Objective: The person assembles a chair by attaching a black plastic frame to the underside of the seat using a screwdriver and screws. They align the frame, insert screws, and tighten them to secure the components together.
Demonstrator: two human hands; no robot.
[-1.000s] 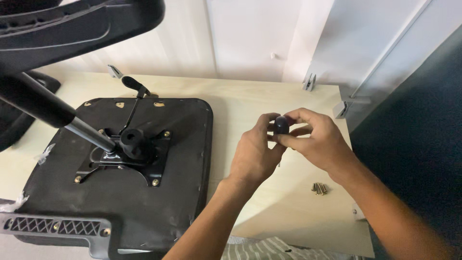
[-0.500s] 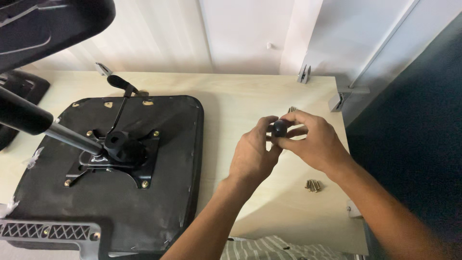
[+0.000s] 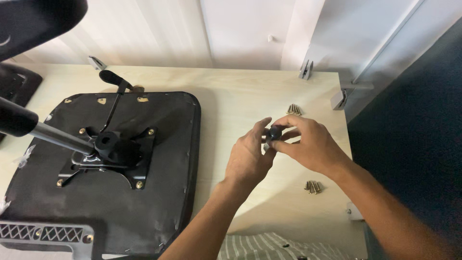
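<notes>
Black knob [image 3: 275,132] pinched between fingertips of left hand [image 3: 249,156] and right hand [image 3: 308,144], above pale desk [image 3: 240,96]; screws [image 3: 313,187] nearby.

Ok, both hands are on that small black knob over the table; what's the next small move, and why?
Probably carry the small black knob left toward the upturned chair seat. Left hand and right hand pinch it in mid-air, apart from the seat's mechanism plate.
</notes>
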